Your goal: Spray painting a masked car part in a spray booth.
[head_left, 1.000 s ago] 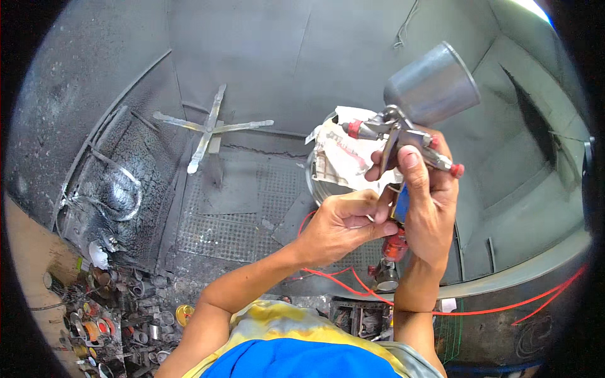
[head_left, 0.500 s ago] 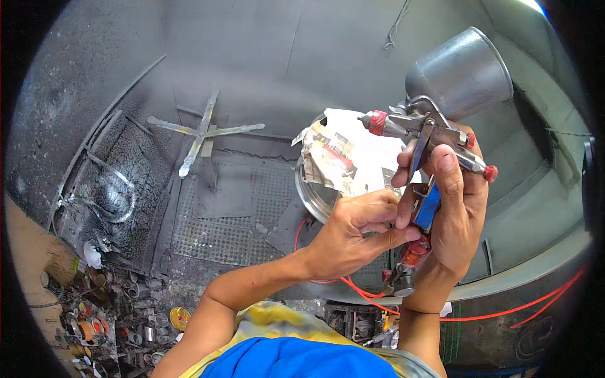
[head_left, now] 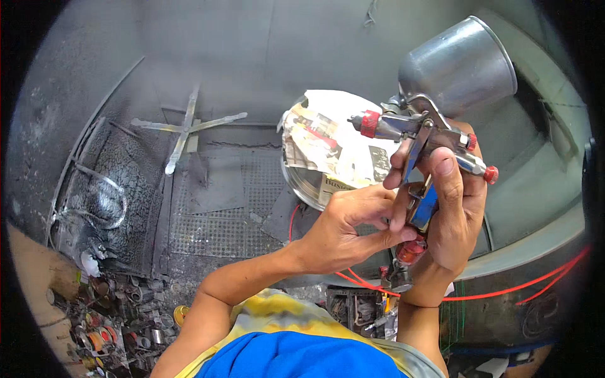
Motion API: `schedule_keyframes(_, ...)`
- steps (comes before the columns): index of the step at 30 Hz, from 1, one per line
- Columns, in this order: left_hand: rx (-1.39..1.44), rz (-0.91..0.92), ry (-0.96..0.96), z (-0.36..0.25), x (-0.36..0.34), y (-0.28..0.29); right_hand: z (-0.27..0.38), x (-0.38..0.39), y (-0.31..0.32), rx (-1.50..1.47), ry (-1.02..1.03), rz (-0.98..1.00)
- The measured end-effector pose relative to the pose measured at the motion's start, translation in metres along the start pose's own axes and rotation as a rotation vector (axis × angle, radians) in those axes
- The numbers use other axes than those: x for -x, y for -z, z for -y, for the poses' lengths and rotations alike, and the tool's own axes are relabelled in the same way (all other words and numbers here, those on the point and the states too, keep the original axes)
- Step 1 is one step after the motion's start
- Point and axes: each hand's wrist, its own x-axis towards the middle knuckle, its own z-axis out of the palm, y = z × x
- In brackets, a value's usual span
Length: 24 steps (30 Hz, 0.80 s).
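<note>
Grey walls back the silver, cup-topped metal spray gun I'm watching remotely, right of white printed paper; right hand wraps its grip, left hand half-curls at its red cylindrical fitting, hold unclear.

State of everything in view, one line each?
Spray gun: held, nozzle pointing left
Cup: mounted on gun, tilted, inside not visible
Right hand: wrapped around gun
Left hand: curled at gun's lower end, fingers partly hidden
Paper: creased, spread out
Hose: curved
Cross stand: arms spread, streaked
Cans: jumbled
</note>
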Motion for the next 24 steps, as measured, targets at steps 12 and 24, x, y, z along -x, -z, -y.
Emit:
schedule_keyframes(12,0.06,-0.042,0.175,0.083,-0.059,0.035,-0.063,-0.087,0.027,-0.016,-0.049,-0.001)
schedule_keyframes(24,0.27,-0.059,0.137,0.143,-0.126,0.157,-0.13,-0.205,-0.038,-0.074,-0.041,0.013)
